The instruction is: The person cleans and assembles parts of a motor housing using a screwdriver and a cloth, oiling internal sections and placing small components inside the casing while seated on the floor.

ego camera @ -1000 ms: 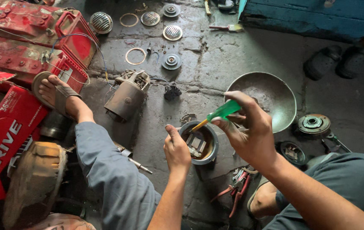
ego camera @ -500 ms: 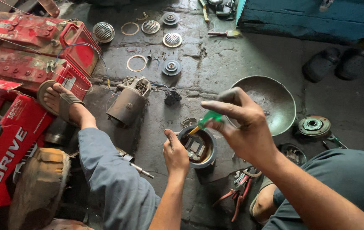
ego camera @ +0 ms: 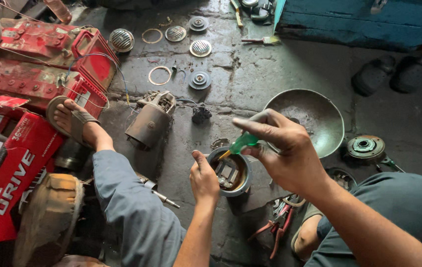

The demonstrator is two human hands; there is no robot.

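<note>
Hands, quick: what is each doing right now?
Left hand: closed on the rim of the round metal housing.
Right hand: closed on the green-handled screwdriver, tip in the housing.

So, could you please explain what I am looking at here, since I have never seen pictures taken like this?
This is one view from a camera worn on a person's head, looking down at their own two bare hands; no machine is involved. The person sits on a dark, grimy floor. Their left hand steadies a round metal housing with parts inside. Their right hand holds a green-handled screwdriver with its tip pointing into that housing. Around them lie a metal bowl, a cylindrical motor body, small round grilles and rings, red-handled pliers, and red battery cases at the left. The sandalled foot is the person's own, as far as the trouser leg suggests.
</note>
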